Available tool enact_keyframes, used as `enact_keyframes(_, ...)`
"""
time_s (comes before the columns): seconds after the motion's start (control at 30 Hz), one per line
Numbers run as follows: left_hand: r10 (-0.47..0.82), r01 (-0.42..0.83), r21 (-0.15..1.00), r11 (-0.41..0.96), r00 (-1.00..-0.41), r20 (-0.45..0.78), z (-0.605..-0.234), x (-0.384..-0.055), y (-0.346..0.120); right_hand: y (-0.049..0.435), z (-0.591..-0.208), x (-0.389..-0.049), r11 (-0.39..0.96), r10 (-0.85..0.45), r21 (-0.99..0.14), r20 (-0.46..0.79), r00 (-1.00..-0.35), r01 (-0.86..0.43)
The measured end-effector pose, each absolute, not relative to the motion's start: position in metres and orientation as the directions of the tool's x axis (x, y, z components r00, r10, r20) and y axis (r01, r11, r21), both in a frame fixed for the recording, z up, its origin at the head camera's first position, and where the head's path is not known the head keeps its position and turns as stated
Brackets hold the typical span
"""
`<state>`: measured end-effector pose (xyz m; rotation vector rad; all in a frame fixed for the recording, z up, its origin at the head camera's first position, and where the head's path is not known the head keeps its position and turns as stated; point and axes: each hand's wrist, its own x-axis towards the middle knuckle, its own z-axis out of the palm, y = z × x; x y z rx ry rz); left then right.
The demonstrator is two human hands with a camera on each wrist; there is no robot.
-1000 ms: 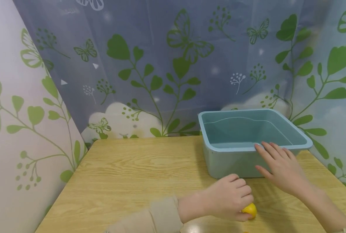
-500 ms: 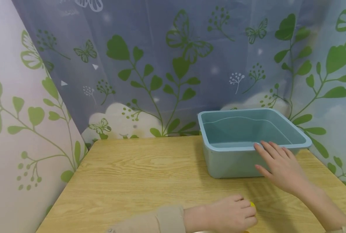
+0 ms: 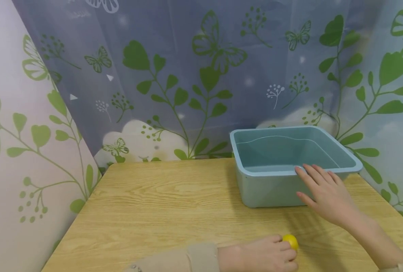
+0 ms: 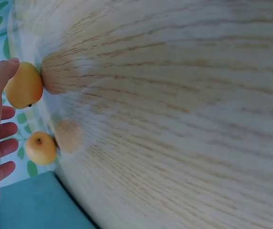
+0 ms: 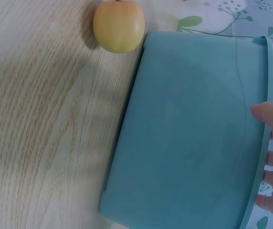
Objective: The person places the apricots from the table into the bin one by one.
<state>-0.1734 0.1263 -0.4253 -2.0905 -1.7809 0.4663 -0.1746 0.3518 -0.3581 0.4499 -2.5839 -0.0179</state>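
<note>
In the head view, a yellow apple lies on the wooden table just past the fingers of my left hand. The left wrist view has two yellow apples: one right by the thumb, partly behind it, and another beyond the fingertips. Those fingers are spread and loosely bent; neither apple is plainly gripped. My right hand rests with extended fingers at the front rim of a blue-green plastic basin, its thumb lower by the outer wall. One apple sits beside the basin in the right wrist view.
The wooden tabletop spreads left of and in front of the basin. Behind the table hangs a patterned curtain with leaves and butterflies, and similar panels stand at both sides.
My left hand has let go of the yellow apple it held, leaving it on the table, and has moved down toward the near edge. The right hand stays at the basin rim.
</note>
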Motion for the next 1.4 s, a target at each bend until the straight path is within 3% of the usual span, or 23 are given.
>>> enact_keyframes(0.17, 0.985, 0.875, -0.455, -0.167, 0.165, -0.043, -0.43, -0.174, 0.127, 0.351, -0.357, -0.175, 0.946, -0.316, 0.095, 0.473, -0.822, -0.308)
enact_keyframes(0.5, 0.98, 0.859, -0.478, -0.186, 0.127, -0.153, -0.432, -0.172, 0.13, 0.352, -0.358, -0.174, 0.945, -0.321, 0.101, 0.486, -0.813, -0.312)
enact_keyframes(0.87, 0.976, 0.863, -0.467, -0.191, 0.119, -0.18, -0.431, -0.172, 0.129, 0.352, -0.36, -0.175, 0.945, -0.317, 0.091, 0.492, -0.811, -0.314)
enact_keyframes(1.2, 0.989, 0.921, -0.367, -0.134, 0.103, -0.104, -0.422, -0.173, 0.122, 0.352, -0.36, -0.175, 0.949, -0.304, 0.08, 0.477, -0.825, -0.304)
enact_keyframes(1.4, 0.992, 0.92, -0.375, -0.115, 0.129, 0.012, -0.415, -0.177, 0.117, 0.352, -0.36, -0.175, 0.949, -0.307, 0.087, 0.482, -0.821, -0.303)
